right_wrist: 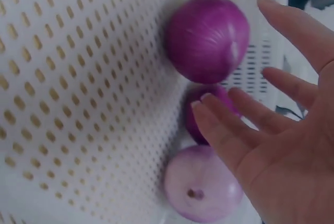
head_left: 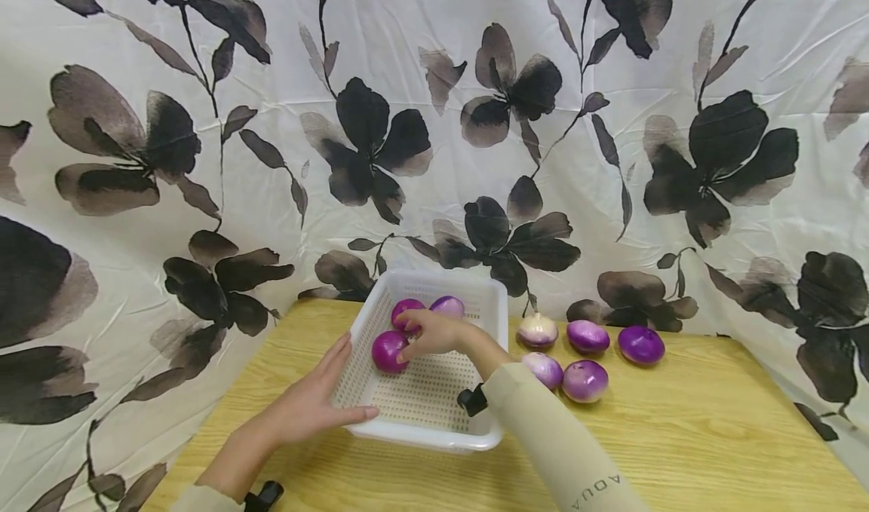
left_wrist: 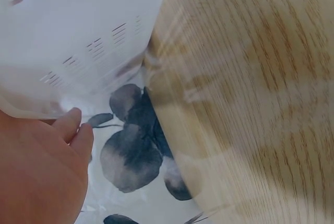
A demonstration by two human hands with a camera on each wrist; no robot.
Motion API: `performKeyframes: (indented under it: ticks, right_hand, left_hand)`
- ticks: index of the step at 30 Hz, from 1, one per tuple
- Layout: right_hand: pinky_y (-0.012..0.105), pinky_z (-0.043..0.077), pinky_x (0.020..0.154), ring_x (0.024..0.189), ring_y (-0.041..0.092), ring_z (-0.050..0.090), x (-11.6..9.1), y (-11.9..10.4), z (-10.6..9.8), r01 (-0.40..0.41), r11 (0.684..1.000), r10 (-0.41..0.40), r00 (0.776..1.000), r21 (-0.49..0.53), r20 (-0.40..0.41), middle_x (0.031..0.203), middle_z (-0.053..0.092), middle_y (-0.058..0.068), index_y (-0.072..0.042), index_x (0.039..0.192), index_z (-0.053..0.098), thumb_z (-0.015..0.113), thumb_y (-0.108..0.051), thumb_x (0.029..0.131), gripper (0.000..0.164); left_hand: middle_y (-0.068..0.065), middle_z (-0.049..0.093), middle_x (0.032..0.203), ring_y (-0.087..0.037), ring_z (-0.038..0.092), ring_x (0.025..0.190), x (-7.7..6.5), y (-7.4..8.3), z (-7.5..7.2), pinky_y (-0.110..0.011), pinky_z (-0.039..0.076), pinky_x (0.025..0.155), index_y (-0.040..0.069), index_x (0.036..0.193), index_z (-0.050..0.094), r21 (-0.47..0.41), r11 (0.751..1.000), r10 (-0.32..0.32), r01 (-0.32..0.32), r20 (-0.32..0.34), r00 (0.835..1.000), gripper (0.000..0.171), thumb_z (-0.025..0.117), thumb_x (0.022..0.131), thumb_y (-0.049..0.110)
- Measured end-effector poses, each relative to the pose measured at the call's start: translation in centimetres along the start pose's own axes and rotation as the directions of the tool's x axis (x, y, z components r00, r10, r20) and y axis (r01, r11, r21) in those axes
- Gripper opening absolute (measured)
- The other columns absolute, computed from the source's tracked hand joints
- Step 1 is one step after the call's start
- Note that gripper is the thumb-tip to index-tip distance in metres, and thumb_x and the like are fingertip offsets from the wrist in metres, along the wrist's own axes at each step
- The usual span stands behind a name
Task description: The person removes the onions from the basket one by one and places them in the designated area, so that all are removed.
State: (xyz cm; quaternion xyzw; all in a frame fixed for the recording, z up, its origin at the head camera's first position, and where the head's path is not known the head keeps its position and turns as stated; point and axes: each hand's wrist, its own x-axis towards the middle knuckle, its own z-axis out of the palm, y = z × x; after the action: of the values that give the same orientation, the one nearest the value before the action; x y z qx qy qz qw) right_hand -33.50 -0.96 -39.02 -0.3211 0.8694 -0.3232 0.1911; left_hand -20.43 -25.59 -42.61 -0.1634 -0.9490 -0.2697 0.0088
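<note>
Onions point(head_left: 389, 352) seem under half basketed: 3 sit along the basket's point(head_left: 434, 438) left and back edges; 5 lie outside, toward the worktop's point(head_left: 692, 429) back edge. Right hand point(head_left: 437, 332) spreads its fingers, gripping nothing; left hand's point(head_left: 308, 406) straight fingers touch the basket.

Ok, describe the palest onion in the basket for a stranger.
On the wooden table stands a white basket. In the head view, the palest onion inside sits toward the far side, right of its two neighbours. Its pale lilac skin stands out against their magenta.
</note>
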Motion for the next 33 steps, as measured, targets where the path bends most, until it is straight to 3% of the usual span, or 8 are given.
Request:
performKeyframes:
  ticks: [7,16,22,26,33]
  right_hand:
    - [0.053,0.042,0.113,0.136,0.030,0.052,0.8,-0.4,1.2,-0.053,0.990,0.058,0.998,-0.130,0.028,0.147,0.056,0.012,-0.017,0.150,0.051,0.084,-0.037,0.084,0.076]
    - [0.042,0.049,0.107,0.122,0.019,0.060,1.5,-0.5,2.1,-0.054,0.969,0.067,0.997,-0.241,0.047,0.131,0.065,0.001,-0.020,0.144,0.057,0.082,-0.046,0.085,0.069]
    - [0.042,0.047,0.110,0.128,0.020,0.057,1.5,-0.4,2.2,-0.068,0.960,0.087,0.994,-0.273,0.060,0.138,0.062,0.002,-0.021,0.145,0.056,0.079,-0.051,0.086,0.070]
    - [0.042,0.047,0.110,0.132,0.023,0.055,0.8,-0.8,1.5,-0.065,0.963,0.078,0.996,-0.262,0.040,0.143,0.059,0.004,-0.018,0.145,0.056,0.081,-0.047,0.086,0.071]
    - [0.028,0.059,0.083,0.113,0.023,0.061,-0.9,-2.1,-0.7,-0.010,0.995,0.010,1.000,-0.099,0.004,0.130,0.061,0.013,-0.007,0.142,0.055,0.086,-0.028,0.085,0.068]
  left_hand:
    - [-0.012,0.003,0.172,-0.047,0.030,0.148,0.1,0.1,0.1,-0.065,0.033,0.115,0.001,0.163,0.014,0.000,1.000,-0.001,0.001,0.006,1.000,0.124,0.071,0.080,0.073]
    - [-0.011,0.003,0.173,-0.045,0.030,0.149,0.3,0.3,0.1,-0.064,0.034,0.115,0.001,0.163,0.013,0.015,1.000,0.007,-0.007,0.006,1.000,0.125,0.070,0.080,0.074]
    - [-0.011,0.002,0.173,-0.045,0.029,0.149,0.6,0.4,0.1,-0.063,0.033,0.116,0.002,0.164,0.012,0.017,1.000,0.005,-0.005,0.014,1.000,0.125,0.070,0.080,0.074]
    - [-0.011,0.002,0.172,-0.045,0.029,0.149,0.6,0.3,0.2,-0.064,0.033,0.116,0.001,0.163,0.013,0.013,1.000,0.004,-0.005,0.019,1.000,0.124,0.070,0.081,0.074]
    - [-0.014,0.002,0.172,-0.048,0.027,0.149,0.2,0.1,0.0,-0.067,0.033,0.114,0.000,0.163,0.010,0.004,1.000,-0.006,0.006,0.016,1.000,0.124,0.071,0.082,0.072]
